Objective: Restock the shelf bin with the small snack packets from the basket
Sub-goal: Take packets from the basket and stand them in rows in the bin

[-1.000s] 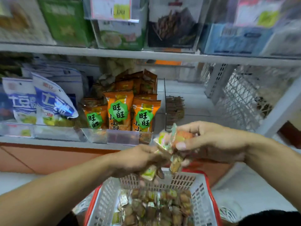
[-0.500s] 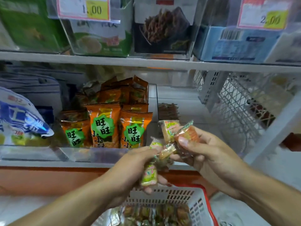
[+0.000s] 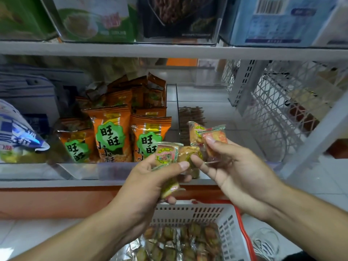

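- small clear-wrapped snack packets with yellow-green and red labels (image 3: 166, 154): several bunched and held up in front of the shelf, above the basket, some tilted, one hanging low
- white slotted plastic basket with red rim (image 3: 190, 211): below, holds a pile of the same packets
- clear plastic shelf bin (image 3: 235, 132): on the lower shelf behind the held packets, a row of brown packets at its left wall

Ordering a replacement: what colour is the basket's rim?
Red, on the white slotted basket, head view.
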`<action>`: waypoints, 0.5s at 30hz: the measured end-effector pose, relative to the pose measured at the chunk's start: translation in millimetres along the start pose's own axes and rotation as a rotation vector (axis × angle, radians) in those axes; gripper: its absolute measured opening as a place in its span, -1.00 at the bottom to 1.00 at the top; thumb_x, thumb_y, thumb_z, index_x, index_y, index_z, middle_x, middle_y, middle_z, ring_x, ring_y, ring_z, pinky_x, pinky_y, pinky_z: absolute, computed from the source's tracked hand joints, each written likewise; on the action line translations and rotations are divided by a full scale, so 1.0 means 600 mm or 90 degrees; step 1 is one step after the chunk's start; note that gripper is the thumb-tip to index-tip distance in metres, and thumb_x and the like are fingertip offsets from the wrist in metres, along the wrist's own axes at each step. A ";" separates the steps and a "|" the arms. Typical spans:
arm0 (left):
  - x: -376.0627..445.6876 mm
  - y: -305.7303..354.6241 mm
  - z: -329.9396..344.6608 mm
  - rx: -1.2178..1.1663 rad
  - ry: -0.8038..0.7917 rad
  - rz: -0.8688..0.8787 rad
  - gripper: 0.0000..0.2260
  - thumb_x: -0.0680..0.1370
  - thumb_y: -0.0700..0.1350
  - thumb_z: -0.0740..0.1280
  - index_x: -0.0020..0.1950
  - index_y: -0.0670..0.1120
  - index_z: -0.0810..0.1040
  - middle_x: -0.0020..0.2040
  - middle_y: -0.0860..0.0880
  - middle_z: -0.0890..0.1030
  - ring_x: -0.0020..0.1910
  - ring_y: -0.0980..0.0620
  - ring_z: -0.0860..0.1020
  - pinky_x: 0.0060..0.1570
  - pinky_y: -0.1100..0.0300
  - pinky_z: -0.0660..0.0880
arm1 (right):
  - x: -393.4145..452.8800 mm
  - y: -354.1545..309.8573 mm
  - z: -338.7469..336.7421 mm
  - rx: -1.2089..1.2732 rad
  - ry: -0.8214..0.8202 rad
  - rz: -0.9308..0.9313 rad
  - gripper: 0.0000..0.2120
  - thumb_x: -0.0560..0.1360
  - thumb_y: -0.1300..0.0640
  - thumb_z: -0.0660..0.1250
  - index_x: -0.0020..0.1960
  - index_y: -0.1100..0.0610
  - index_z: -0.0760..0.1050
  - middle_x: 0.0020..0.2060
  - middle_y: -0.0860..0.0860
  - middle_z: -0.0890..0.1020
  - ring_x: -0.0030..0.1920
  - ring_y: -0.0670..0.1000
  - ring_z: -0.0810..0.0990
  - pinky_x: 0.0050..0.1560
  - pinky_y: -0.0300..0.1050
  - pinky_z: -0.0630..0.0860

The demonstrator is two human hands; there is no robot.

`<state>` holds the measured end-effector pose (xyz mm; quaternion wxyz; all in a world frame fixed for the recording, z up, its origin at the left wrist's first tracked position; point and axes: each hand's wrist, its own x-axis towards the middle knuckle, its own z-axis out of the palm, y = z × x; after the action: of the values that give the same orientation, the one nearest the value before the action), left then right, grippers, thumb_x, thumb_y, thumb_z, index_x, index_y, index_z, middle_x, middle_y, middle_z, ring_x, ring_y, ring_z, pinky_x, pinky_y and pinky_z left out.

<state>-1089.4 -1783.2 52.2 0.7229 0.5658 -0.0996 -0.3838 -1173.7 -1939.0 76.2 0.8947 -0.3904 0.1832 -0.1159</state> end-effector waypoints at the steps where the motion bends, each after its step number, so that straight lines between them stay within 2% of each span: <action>1: 0.000 0.001 0.001 -0.005 0.013 0.010 -0.76 0.28 -0.03 0.58 -0.08 0.04 0.73 -0.03 -0.07 0.76 -0.15 0.03 0.73 -0.58 0.28 0.43 | 0.000 -0.001 -0.001 -0.013 -0.007 0.003 -0.87 0.43 0.21 0.40 -0.05 0.20 0.67 -0.15 0.11 0.70 -0.14 0.03 0.72 -0.16 -0.14 0.65; 3: 0.001 0.005 0.004 -0.017 0.042 0.009 -0.67 0.24 -0.02 0.60 -0.03 -0.03 0.67 -0.12 -0.08 0.75 -0.30 0.08 0.70 -0.60 0.28 0.41 | 0.000 -0.007 -0.005 -0.085 0.000 -0.022 -0.81 0.43 0.13 0.41 0.02 0.13 0.67 -0.07 0.08 0.72 -0.06 0.03 0.72 -0.19 -0.12 0.64; 5: 0.003 0.005 0.004 -0.036 0.077 -0.004 -0.60 0.22 -0.01 0.60 0.00 -0.05 0.62 -0.20 -0.06 0.73 -0.38 0.11 0.66 -0.61 0.29 0.40 | 0.000 -0.020 -0.013 -0.204 0.022 -0.098 -0.78 0.40 0.05 0.45 0.04 0.05 0.66 -0.04 0.06 0.72 -0.01 0.02 0.71 -0.27 -0.13 0.61; 7: 0.005 0.004 0.001 -0.061 0.104 -0.019 -0.61 0.22 -0.02 0.59 0.01 -0.05 0.63 -0.22 -0.02 0.72 -0.32 0.12 0.69 -0.61 0.29 0.39 | -0.002 -0.032 -0.020 -0.305 -0.019 -0.166 -0.79 0.43 0.06 0.48 0.05 0.08 0.65 -0.05 0.10 0.70 -0.04 0.05 0.68 -0.35 -0.12 0.56; 10: 0.005 0.004 -0.001 -0.073 0.097 -0.021 -0.61 0.23 0.00 0.59 0.00 -0.03 0.64 -0.21 0.01 0.73 -0.28 0.12 0.70 -0.60 0.30 0.41 | -0.012 -0.022 -0.025 -0.422 -0.096 -0.169 -0.83 0.49 0.09 0.43 0.06 0.09 0.60 -0.10 0.12 0.68 -0.11 0.07 0.65 -0.35 -0.09 0.57; 13: 0.004 0.002 0.000 -0.045 0.097 0.004 -0.62 0.22 0.05 0.60 -0.02 0.02 0.65 -0.17 0.04 0.74 -0.24 0.13 0.71 -0.56 0.29 0.45 | -0.017 0.002 -0.027 -0.450 -0.049 -0.138 -0.82 0.46 0.08 0.47 0.04 -0.01 0.56 -0.15 0.07 0.71 -0.20 0.02 0.67 -0.32 -0.13 0.57; 15: 0.003 0.001 0.000 -0.022 0.103 0.023 -0.67 0.23 0.07 0.60 -0.05 0.05 0.70 -0.13 0.04 0.75 -0.21 0.13 0.72 -0.53 0.29 0.48 | -0.015 0.008 -0.025 -0.417 -0.004 -0.116 -0.67 0.42 0.10 0.55 0.07 0.02 0.46 -0.18 0.10 0.73 -0.27 0.00 0.67 -0.34 -0.15 0.57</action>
<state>-1088.0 -1784.1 52.3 0.7451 0.5806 -0.0448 -0.3251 -1187.9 -1942.4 65.0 0.7084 -0.6721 0.1725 -0.1297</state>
